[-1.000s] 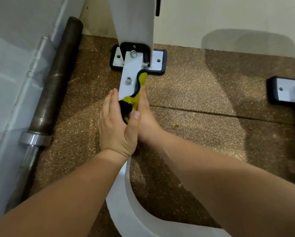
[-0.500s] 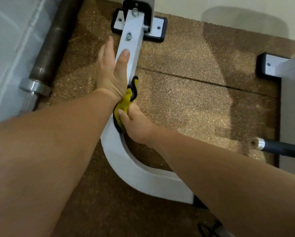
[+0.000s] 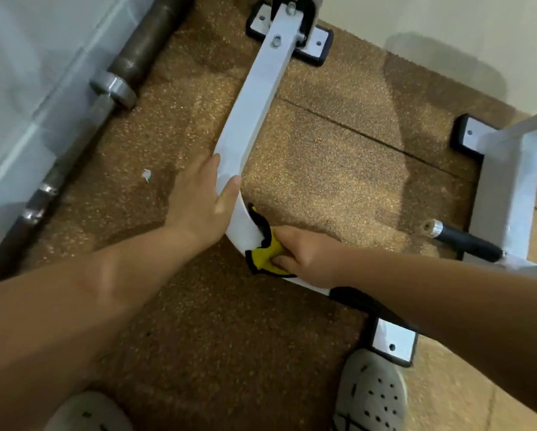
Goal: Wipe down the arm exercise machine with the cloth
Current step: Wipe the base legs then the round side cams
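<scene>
The right hand (image 3: pixel 304 253) has its grip clamped on the yellow cloth (image 3: pixel 265 256), pressed to the inner side of the curved white bar (image 3: pixel 254 98) at its bend, low over the floor (image 3: pixel 323 169). The left hand (image 3: pixel 203 200) lies flat on the bar, fingers straight, holding nothing. To wipe well, wrap the cloth round the edge; the underside, hidden here, probably needs it too.

The right hand (image 3: pixel 304 253) is covering much of the cloth (image 3: pixel 264 256); its forearm is hiding the lower bend of the frame bar (image 3: pixel 254 101). Picture edges are cropping the barbell (image 3: pixel 127 73) and both shoes (image 3: pixel 370 396). A pale floor scrap (image 3: pixel 146 175) is proving too small to identify.
</scene>
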